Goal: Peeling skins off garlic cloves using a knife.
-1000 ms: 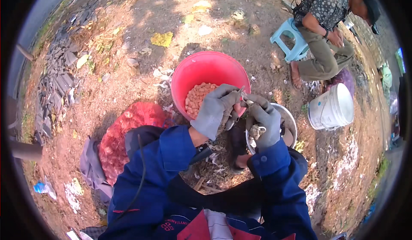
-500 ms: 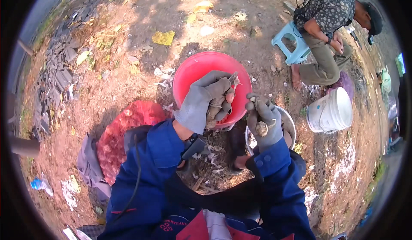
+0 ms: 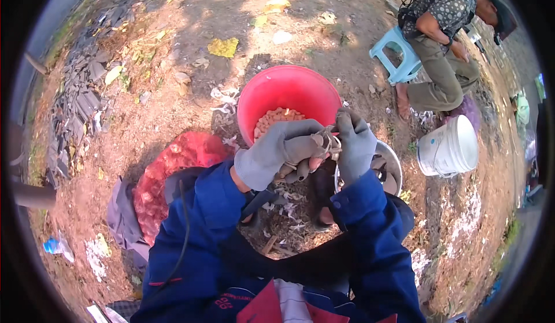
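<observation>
Both my hands wear grey gloves and meet over the near right rim of a red bucket [image 3: 289, 80]. My left hand [image 3: 269, 155] is closed around a pale, papery-skinned garlic bulb [image 3: 330, 144]. My right hand [image 3: 355, 147] pinches the same bulb from the other side, its fingertips partly hidden. Something tucked under the curled left fingers is too shaded to name. Tan garlic cloves [image 3: 277, 118] lie at the bottom of the bucket. Behind my right wrist stands a pale round container [image 3: 393, 158] with dark contents, partly covered by my sleeve.
A full red mesh bag [image 3: 173, 173] lies at my left. To the right are a white bucket [image 3: 448, 147], tipped on its side, and a blue stool [image 3: 399, 57] with a person seated on it. White papery scraps [image 3: 225, 97] litter the dirt ground.
My right hand has moved up and left from above the pale container to meet my left hand at the bulb. My left hand has lowered slightly, and the cloves in the bucket now show.
</observation>
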Demonstrator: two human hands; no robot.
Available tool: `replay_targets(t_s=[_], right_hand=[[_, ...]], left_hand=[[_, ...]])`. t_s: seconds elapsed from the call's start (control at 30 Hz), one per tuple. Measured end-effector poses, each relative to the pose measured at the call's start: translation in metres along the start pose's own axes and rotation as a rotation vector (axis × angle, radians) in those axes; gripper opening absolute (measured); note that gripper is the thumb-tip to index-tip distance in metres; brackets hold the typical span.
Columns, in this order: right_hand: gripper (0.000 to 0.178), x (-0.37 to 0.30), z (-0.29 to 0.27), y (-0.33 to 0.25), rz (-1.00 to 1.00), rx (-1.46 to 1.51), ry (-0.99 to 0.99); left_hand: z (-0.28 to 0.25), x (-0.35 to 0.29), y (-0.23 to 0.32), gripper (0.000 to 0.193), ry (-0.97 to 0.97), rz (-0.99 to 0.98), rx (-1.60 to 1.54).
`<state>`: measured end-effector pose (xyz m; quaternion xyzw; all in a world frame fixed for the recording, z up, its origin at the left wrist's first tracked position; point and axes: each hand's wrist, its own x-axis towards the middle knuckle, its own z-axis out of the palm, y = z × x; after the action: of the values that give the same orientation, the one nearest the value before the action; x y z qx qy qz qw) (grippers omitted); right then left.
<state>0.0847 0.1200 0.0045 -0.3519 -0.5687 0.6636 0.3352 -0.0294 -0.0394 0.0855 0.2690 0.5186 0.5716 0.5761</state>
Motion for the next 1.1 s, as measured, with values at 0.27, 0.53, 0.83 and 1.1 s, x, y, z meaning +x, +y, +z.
replay_targets(t_s=[0.27, 0.53, 0.83, 1.1], right_hand=[[0.037, 0.001, -0.004, 0.003, -0.026, -0.076, 0.104], [0.037, -0.006, -0.014, -0.004, -0.037, -0.042, 0.059], [0.034, -0.020, -0.032, -0.030, 0.108, -0.176, -0.141], [0.035, -0.032, -0.022, -0.030, 0.126, -0.210, -0.235]], left_hand=[[0.026, 0.030, -0.048, 0.031, 0.374, 0.366, 0.724], [0.018, 0.052, -0.070, 0.034, 0.320, 0.309, 0.411], [0.007, 0.060, -0.070, 0.018, 0.413, 0.407, 0.289], [0.006, 0.062, -0.078, 0.018, 0.499, 0.500, 0.404]])
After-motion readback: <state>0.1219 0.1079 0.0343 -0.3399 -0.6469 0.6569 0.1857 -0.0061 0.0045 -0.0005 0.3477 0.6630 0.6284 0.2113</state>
